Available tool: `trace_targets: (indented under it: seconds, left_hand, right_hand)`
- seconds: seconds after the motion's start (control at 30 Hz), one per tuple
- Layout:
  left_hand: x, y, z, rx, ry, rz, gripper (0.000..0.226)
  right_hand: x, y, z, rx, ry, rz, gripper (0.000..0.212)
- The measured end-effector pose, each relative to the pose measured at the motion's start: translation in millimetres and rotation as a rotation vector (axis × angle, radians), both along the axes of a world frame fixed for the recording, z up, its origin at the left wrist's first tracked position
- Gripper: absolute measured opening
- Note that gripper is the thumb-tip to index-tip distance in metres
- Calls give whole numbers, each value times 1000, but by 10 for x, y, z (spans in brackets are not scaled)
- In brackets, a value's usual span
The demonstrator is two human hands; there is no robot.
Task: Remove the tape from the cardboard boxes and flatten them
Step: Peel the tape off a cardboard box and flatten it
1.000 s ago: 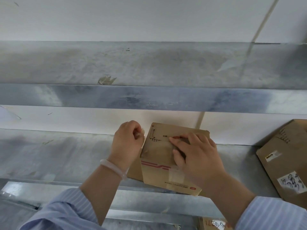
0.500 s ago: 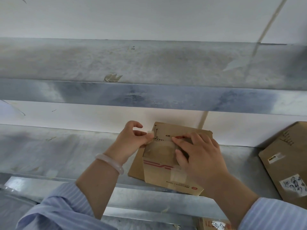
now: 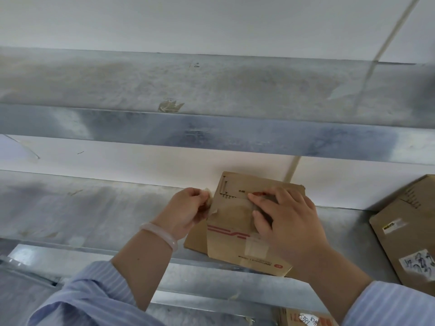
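A small brown cardboard box (image 3: 231,228) with red stripes lies on a metal shelf (image 3: 94,208), leaning toward the white wall. My right hand (image 3: 286,222) presses flat on its top face, fingers spread. My left hand (image 3: 188,211) is at the box's left edge, its fingertips pinched on a strip of clear tape (image 3: 210,205) that is partly peeled from the cardboard. Another patch of clear tape (image 3: 255,247) sits on the box below my right hand.
A larger brown box (image 3: 409,229) with labels lies on the shelf at the right. Part of another labelled box (image 3: 306,320) shows at the bottom edge. A second metal shelf (image 3: 211,90) runs overhead. A metal rail (image 3: 70,255) borders the shelf front.
My left hand shifted from a fist at the box's left edge to pinching the tape there, pulling it slightly left. My right hand stayed pressed on the box.
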State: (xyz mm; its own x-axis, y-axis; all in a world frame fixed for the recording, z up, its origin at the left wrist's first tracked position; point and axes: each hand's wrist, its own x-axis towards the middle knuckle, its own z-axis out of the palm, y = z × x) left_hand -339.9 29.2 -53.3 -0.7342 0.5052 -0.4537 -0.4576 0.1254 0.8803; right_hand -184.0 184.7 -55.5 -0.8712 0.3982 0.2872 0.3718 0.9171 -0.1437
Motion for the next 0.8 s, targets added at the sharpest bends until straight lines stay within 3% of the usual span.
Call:
trace_targets:
  seconds: [0.13,0.2,0.27,0.33,0.4,0.57,0.63,0.8]
  left_hand:
    - [41,42,-125,-417,709,-9,10]
    - [59,23,-169,-418,826,15,13]
    - [45,8,-191,-323,725,56,11]
    - [27,-26,-142,-171,460,62,4]
    - [-8,-74,-99,-5,182,36,17]
    - [-49,-148,-106,170,-155,-62,23]
    - [-69,-152,-93,154,-196,-134,31]
    - [-81,-117,-65,55,-113,-164,15]
  right_hand:
    - [-7,7,3,4,-16,5,49]
    - [3,7,3,4,-7,2,48]
    - [13,15,0,3,-3,0,48]
    - [23,24,-2,0,-2,-2,47]
    - [26,31,-5,-4,4,-5,47]
    - [14,36,-12,-8,-20,9,48]
    - [15,43,-13,-15,-15,8,48]
    - [32,66,-2,-37,-21,28,49]
